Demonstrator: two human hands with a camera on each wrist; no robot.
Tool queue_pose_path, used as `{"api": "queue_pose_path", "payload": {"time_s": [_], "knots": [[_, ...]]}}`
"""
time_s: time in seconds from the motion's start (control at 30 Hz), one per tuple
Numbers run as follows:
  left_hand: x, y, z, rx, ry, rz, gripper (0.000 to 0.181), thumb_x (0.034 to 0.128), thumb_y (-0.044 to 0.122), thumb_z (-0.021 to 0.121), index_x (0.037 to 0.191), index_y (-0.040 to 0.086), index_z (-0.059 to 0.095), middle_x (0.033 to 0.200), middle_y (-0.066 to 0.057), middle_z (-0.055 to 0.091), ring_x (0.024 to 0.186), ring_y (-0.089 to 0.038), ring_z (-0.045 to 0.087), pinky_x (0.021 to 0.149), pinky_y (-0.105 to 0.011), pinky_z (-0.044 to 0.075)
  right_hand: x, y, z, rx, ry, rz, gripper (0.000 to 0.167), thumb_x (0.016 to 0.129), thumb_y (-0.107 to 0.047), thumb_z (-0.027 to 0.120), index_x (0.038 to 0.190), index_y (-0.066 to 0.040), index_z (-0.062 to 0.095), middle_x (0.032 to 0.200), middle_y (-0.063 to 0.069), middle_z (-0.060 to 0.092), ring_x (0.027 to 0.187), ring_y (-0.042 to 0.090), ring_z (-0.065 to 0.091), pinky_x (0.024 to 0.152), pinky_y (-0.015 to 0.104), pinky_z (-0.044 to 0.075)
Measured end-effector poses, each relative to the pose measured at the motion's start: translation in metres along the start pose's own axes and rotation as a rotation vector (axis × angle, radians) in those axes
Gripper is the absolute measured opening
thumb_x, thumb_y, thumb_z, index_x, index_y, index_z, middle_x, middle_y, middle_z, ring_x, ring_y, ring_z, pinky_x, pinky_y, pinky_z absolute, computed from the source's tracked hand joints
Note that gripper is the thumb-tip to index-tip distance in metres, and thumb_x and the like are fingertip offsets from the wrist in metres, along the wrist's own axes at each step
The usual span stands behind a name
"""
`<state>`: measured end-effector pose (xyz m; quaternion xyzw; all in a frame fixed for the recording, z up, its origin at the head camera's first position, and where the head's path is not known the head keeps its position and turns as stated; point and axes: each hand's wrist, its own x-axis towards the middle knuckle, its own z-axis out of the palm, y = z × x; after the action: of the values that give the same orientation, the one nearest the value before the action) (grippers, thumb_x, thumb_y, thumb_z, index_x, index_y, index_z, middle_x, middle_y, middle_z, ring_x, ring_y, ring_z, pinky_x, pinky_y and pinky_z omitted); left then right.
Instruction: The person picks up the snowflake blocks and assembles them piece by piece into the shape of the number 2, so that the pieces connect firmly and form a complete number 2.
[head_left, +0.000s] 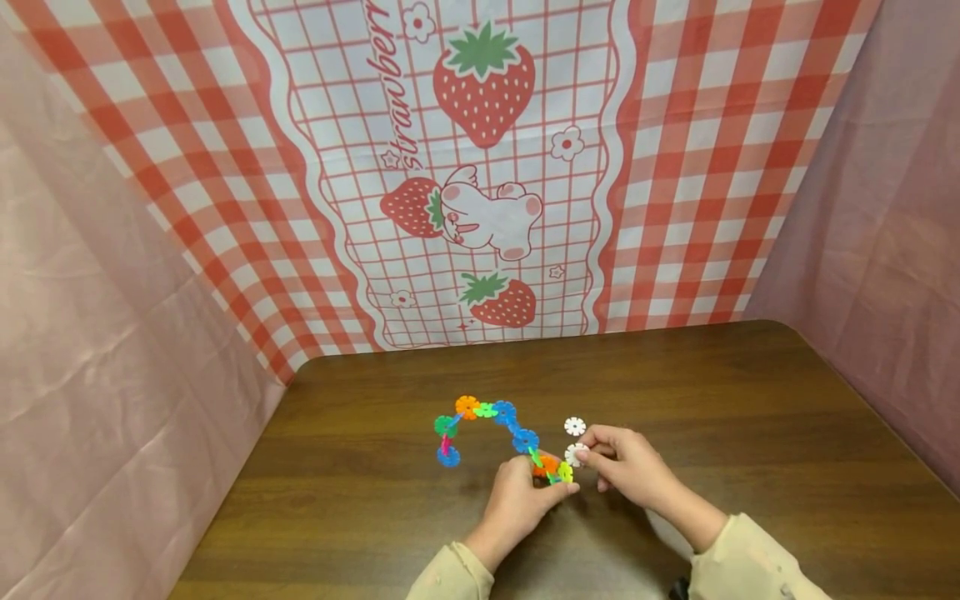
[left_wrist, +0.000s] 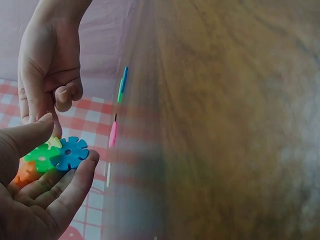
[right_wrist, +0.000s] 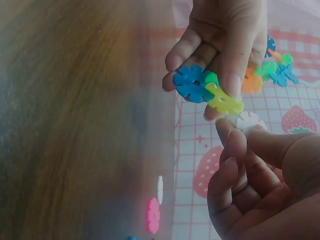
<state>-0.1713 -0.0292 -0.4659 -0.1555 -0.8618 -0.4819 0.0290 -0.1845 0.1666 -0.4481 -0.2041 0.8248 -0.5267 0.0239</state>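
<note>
A curved chain of notched plastic snowflake discs (head_left: 503, 412), in blue, green, orange, pink and yellow, arches above the brown table in the head view. My left hand (head_left: 517, 500) grips its right end between thumb and fingers. There, a yellow disc (right_wrist: 224, 101) and a blue disc (right_wrist: 192, 84) stick out by the thumb. My right hand (head_left: 633, 467) pinches a white snowflake disc (right_wrist: 249, 121) between thumb and forefinger. This white disc is right by the yellow one; whether the two are joined I cannot tell.
Another white disc (head_left: 574, 426) is just beyond my right hand. Low in the right wrist view, a pink disc (right_wrist: 153, 215) and a white one appear edge-on on the table (head_left: 337, 517). A strawberry-print checked cloth (head_left: 675, 167) hangs behind the table; pinkish drapes (head_left: 112, 375) flank it.
</note>
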Motion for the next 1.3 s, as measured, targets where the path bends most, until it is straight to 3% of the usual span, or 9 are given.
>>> {"api": "queue_pose_path", "payload": {"time_s": [0.13, 0.33, 0.5, 0.63, 0.8, 0.97, 1.1, 1.23, 1.3], "knots": [[0.0, 0.0, 0.0, 0.026, -0.001, 0.015, 0.022, 0.0749, 0.027, 0.085, 0.087, 0.012, 0.075, 0.075, 0.01, 0.067, 0.065, 0.002, 0.051, 0.06, -0.017, 0.044, 0.0, 0.001, 0.003, -0.023, -0.01, -0.005, 0.012, 0.095, -0.018, 0.065, 0.089, -0.008, 0.063, 0.065, 0.002, 0.065, 0.048, 0.012, 0.055, 0.048, 0.027, 0.048], [0.0, 0.0, 0.0, 0.061, -0.008, 0.007, 0.022, 0.0751, 0.029, 0.085, 0.084, 0.011, 0.075, 0.073, 0.012, 0.067, 0.06, 0.003, 0.048, 0.055, -0.017, 0.042, 0.002, 0.003, 0.002, -0.023, -0.096, 0.012, 0.016, 0.095, -0.016, 0.064, 0.082, -0.008, 0.058, 0.068, 0.01, 0.067, 0.044, 0.016, 0.055, 0.046, 0.026, 0.046], [0.0, 0.002, 0.001, 0.119, -0.021, 0.018, 0.025, 0.0742, 0.034, 0.085, 0.076, 0.012, 0.073, 0.067, 0.012, 0.062, 0.055, 0.002, 0.043, 0.05, -0.017, 0.039, 0.001, 0.003, -0.003, -0.138, -0.142, -0.032, 0.021, 0.094, -0.011, 0.064, 0.075, -0.013, 0.056, 0.061, 0.004, 0.065, 0.038, 0.011, 0.052, 0.041, 0.024, 0.042], [-0.002, 0.003, 0.002, 0.149, -0.073, 0.026, 0.028, 0.0743, 0.034, 0.085, 0.071, 0.01, 0.07, 0.062, 0.012, 0.056, 0.052, 0.001, 0.039, 0.047, -0.018, 0.037, 0.001, 0.001, -0.004, -0.245, -0.195, -0.046, 0.025, 0.093, -0.011, 0.065, 0.071, -0.016, 0.055, 0.058, -0.004, 0.062, 0.037, 0.001, 0.047, 0.039, 0.023, 0.042], [-0.002, 0.001, 0.001, 0.105, -0.103, -0.01, 0.028, 0.0744, 0.033, 0.085, 0.069, 0.01, 0.069, 0.061, 0.011, 0.056, 0.05, 0.0, 0.04, 0.045, -0.018, 0.038, 0.003, -0.003, -0.002, -0.303, -0.211, -0.064, 0.024, 0.094, -0.014, 0.065, 0.071, -0.017, 0.057, 0.058, -0.007, 0.06, 0.038, 0.001, 0.047, 0.042, 0.024, 0.044], [-0.002, -0.003, -0.002, 0.004, -0.109, -0.074, 0.026, 0.0739, 0.032, 0.085, 0.076, 0.011, 0.07, 0.068, 0.01, 0.061, 0.057, -0.001, 0.047, 0.05, -0.02, 0.042, 0.004, -0.001, -0.004, -0.235, -0.225, -0.039, 0.015, 0.095, -0.021, 0.065, 0.081, -0.015, 0.064, 0.062, -0.003, 0.062, 0.04, 0.008, 0.052, 0.044, 0.025, 0.046], [-0.002, -0.006, -0.002, -0.05, -0.083, -0.08, 0.029, 0.0746, 0.029, 0.085, 0.092, 0.008, 0.074, 0.082, 0.01, 0.068, 0.07, 0.0, 0.054, 0.062, -0.02, 0.047, 0.002, 0.004, -0.013, -0.227, -0.166, -0.005, 0.012, 0.095, -0.023, 0.065, 0.092, -0.012, 0.069, 0.072, 0.0, 0.065, 0.046, 0.011, 0.054, 0.046, 0.027, 0.047], [-0.002, -0.007, -0.003, -0.076, -0.061, -0.088, 0.034, 0.0745, 0.026, 0.085, 0.099, 0.007, 0.074, 0.085, 0.01, 0.069, 0.073, 0.0, 0.056, 0.066, -0.02, 0.048, -0.003, 0.01, -0.026, -0.4, -0.057, -0.001, 0.003, 0.089, -0.015, 0.072, 0.088, -0.013, 0.07, 0.077, -0.008, 0.063, 0.062, 0.004, 0.054, 0.055, 0.027, 0.048], [-0.002, -0.007, -0.004, -0.089, -0.059, -0.098, 0.034, 0.0744, 0.026, 0.086, 0.1, 0.006, 0.073, 0.084, 0.009, 0.068, 0.072, 0.0, 0.055, 0.066, -0.02, 0.048, -0.007, 0.012, -0.032, -0.496, -0.043, 0.018, 0.008, 0.084, -0.013, 0.077, 0.085, -0.016, 0.069, 0.075, -0.012, 0.058, 0.068, 0.004, 0.052, 0.06, 0.028, 0.045]]}}
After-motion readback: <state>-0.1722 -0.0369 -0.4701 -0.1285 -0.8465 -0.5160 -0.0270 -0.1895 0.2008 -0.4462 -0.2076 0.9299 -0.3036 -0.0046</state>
